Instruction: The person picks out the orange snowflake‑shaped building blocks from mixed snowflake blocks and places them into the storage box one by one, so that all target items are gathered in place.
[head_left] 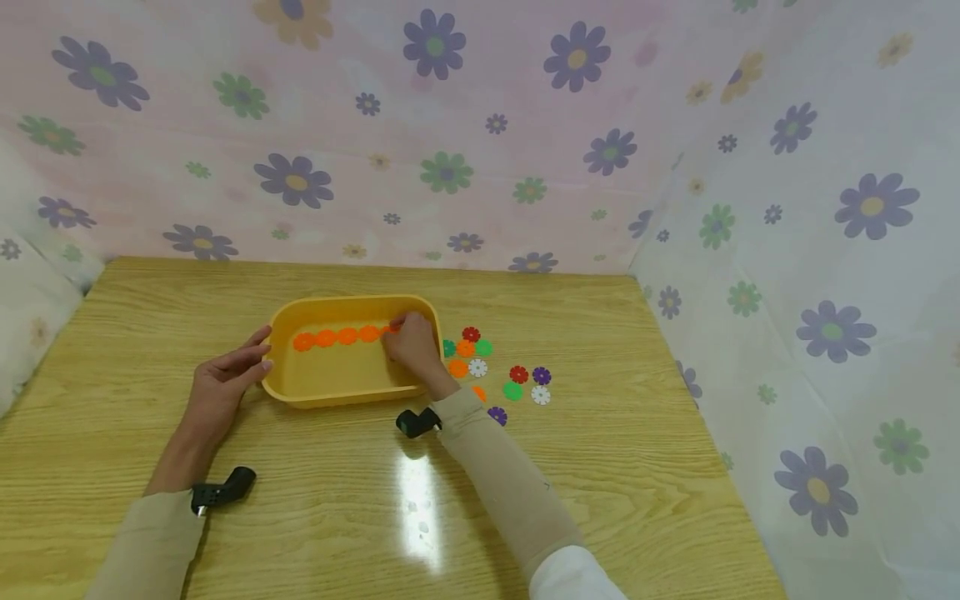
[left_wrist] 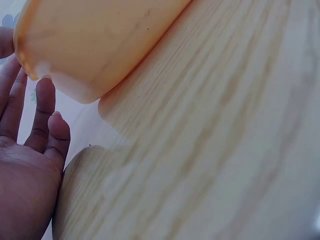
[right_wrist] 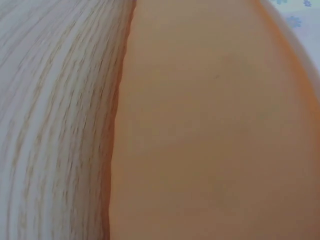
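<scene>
Head view: right hand (head_left: 414, 346) inside yellow tray (head_left: 352, 368), toward its right end; fingers curled, pinching the right end of an orange disc row (head_left: 347, 337), end disc partly covered. Rest of row extends leftward from fingertips along tray floor, discs edge to edge. Left hand (head_left: 217, 387) at tray's left end, fingers loosely extended, tips against the rim; left wrist view agrees, two fingers bent free of it. Right wrist view: tray's outer wall only, fingers hidden.

Right of tray: loose discs, mixed colors, lying flat, incl. red disc (head_left: 519, 374), purple disc (head_left: 542, 376), green disc (head_left: 513, 391), white disc (head_left: 541, 395); some overlap or touch, nearest ones just beside tray wall. Black wrist device (head_left: 417, 423) just in front of tray, on right sleeve (head_left: 510, 487). Under tray: wood-grain table (head_left: 637, 433). Behind tray: floral cloth (head_left: 487, 212).
</scene>
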